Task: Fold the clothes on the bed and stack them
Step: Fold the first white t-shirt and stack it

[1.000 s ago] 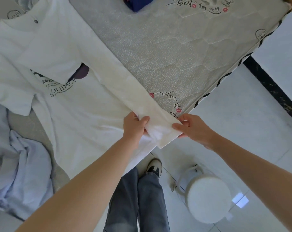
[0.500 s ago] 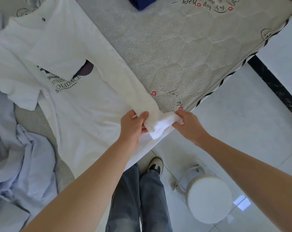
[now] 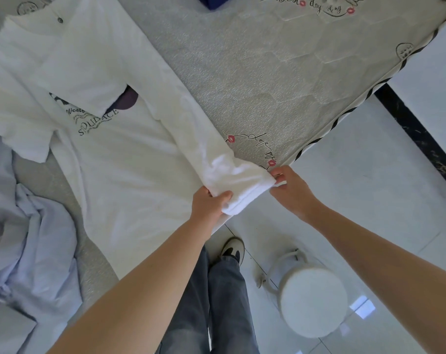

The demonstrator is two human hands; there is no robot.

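A round white stool is seen on the glossy white tiled floor just beside the bed. A dark marbled strip is set into the floor at the right. A window's reflection is caught beside the stool.

Glossy white floor tiles under a round white stool.

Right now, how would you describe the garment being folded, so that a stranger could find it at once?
Start at the grey quilted mattress with its printed script. On its left part lies a white T-shirt, its hem at the near edge, where the left hand and right hand both pinch it. Unlike the crumpled pale lilac cloth beside it, it is spread flat and carries a dark printed logo.
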